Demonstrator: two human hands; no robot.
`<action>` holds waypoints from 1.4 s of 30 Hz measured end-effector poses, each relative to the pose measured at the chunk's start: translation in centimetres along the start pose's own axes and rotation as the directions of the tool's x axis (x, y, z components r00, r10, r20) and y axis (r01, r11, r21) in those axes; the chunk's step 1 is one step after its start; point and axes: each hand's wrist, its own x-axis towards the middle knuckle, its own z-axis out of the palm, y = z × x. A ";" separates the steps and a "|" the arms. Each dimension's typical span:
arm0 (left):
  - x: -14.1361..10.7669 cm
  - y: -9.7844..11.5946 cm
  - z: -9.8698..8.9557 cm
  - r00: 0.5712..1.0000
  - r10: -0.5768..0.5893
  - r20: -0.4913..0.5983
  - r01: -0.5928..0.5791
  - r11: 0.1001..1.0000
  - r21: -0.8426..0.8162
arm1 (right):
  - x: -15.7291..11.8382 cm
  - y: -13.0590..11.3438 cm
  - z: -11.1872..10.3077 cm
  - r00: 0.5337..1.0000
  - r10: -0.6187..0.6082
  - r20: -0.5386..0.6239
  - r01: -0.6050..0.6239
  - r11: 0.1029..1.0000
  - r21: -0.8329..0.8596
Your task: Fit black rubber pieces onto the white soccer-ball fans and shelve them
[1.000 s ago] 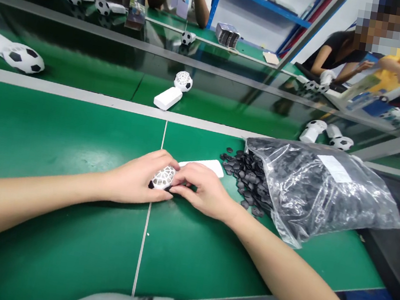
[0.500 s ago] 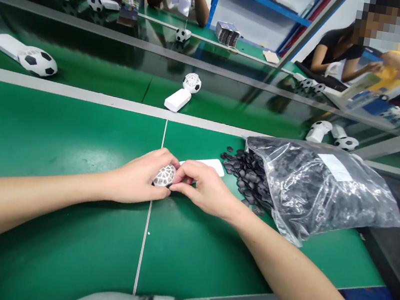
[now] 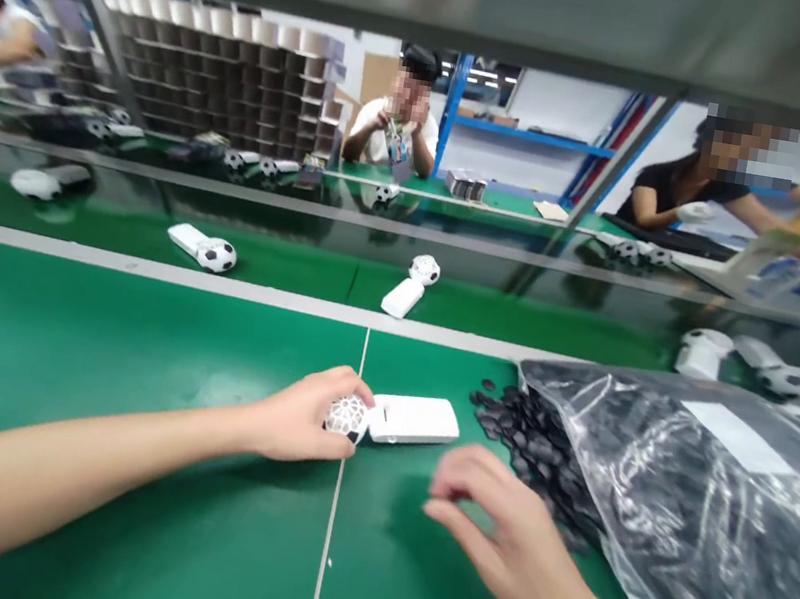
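Note:
My left hand [image 3: 302, 416] is closed around the ball end of a white device, a small football-shaped head [image 3: 347, 417] with a white lattice and a few black patches. Its flat white handle [image 3: 415, 420] points right along the green bench. My right hand [image 3: 489, 506] is in the air to the right of the handle, touching neither it nor the bag. The right fingers are curled and a little blurred, with a gap between thumb and forefinger and nothing visible in them. Loose black pieces [image 3: 535, 448] spill from a clear plastic bag [image 3: 702, 499] beyond that hand.
On the strip behind the bench rim [image 3: 256, 294] lie more football devices, one behind my left hand [image 3: 216, 254] and one with a lattice ball [image 3: 404, 296]. Others lie at the right [image 3: 704, 353]. Several people work across the line, near stacked cardboard dividers [image 3: 228, 90].
My right hand has left the ball and moved right, toward the black pieces. My left hand still holds the ball. The handle is more exposed, and the view has tilted up.

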 end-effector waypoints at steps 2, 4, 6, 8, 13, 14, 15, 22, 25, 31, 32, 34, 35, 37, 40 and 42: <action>0.4 -0.8 -2.0 0.989 -0.103 -0.102 0.108 0.993 0.053 | -3.0 1.6 -0.9 0.983 -0.022 -0.183 -0.002 0.991 -0.132; 1.9 -2.0 -4.2 0.953 -0.193 -0.233 0.217 0.973 0.081 | -5.5 3.5 -1.3 0.927 0.015 -0.375 -0.103 0.971 -0.217; 4.7 -3.6 -6.1 0.903 -0.247 -0.352 0.297 0.950 0.093 | -7.1 5.0 -1.0 0.861 0.044 -0.507 -0.195 0.949 -0.248; 8.4 -5.4 -7.2 0.848 -0.264 -0.458 0.354 0.927 0.121 | -7.6 5.8 -0.6 0.836 0.045 -0.547 -0.221 0.940 -0.261; 15.6 -8.5 -5.5 0.745 -0.266 -0.611 0.484 0.847 0.221 | -6.9 5.9 -0.3 0.883 0.016 -0.468 -0.171 0.941 -0.292; 16.2 -9.0 -4.7 0.738 -0.259 -0.623 0.499 0.831 0.245 | -6.8 5.9 -0.5 0.885 0.022 -0.464 -0.175 0.941 -0.290; 16.5 -9.4 -4.0 0.738 -0.245 -0.629 0.504 0.820 0.272 | -6.7 5.9 -0.6 0.882 0.028 -0.471 -0.182 0.942 -0.283; 14.9 -10.4 -2.9 0.767 -0.194 -0.612 0.499 0.779 0.380 | -6.6 6.1 -1.3 0.830 0.043 -0.556 -0.190 0.959 -0.210; 14.1 -10.1 -2.9 0.771 -0.151 -0.619 0.484 0.771 0.414 | -6.7 5.7 -1.5 0.781 0.028 -0.623 -0.180 0.966 -0.183; 12.6 -9.9 -2.1 0.794 -0.053 -0.606 0.427 0.758 0.493 | -7.0 5.0 -1.9 0.670 0.015 -0.743 -0.174 0.975 -0.137; 12.3 -9.8 -2.0 0.804 -0.037 -0.593 0.412 0.753 0.512 | -7.0 4.9 -2.0 0.666 0.019 -0.745 -0.174 0.976 -0.131; 11.7 -9.6 -1.6 0.833 -0.002 -0.553 0.372 0.742 0.557 | -7.1 4.8 -2.0 0.668 0.025 -0.744 -0.175 0.977 -0.124; 11.4 -9.5 -1.4 0.847 0.013 -0.531 0.352 0.736 0.579 | -7.1 4.8 -1.9 0.670 0.026 -0.742 -0.172 0.978 -0.121; 11.0 -9.2 -1.1 0.870 0.030 -0.492 0.322 0.721 0.614 | -7.2 4.8 -1.9 0.668 0.024 -0.744 -0.159 0.981 -0.111; 10.7 -8.9 -0.8 0.885 0.023 -0.466 0.317 0.703 0.636 | -7.4 4.6 -1.9 0.647 0.026 -0.762 -0.143 0.986 -0.087; 10.7 -8.9 -0.8 0.886 0.009 -0.463 0.326 0.697 0.638 | -7.6 4.5 -2.0 0.633 0.043 -0.773 -0.155 0.985 -0.072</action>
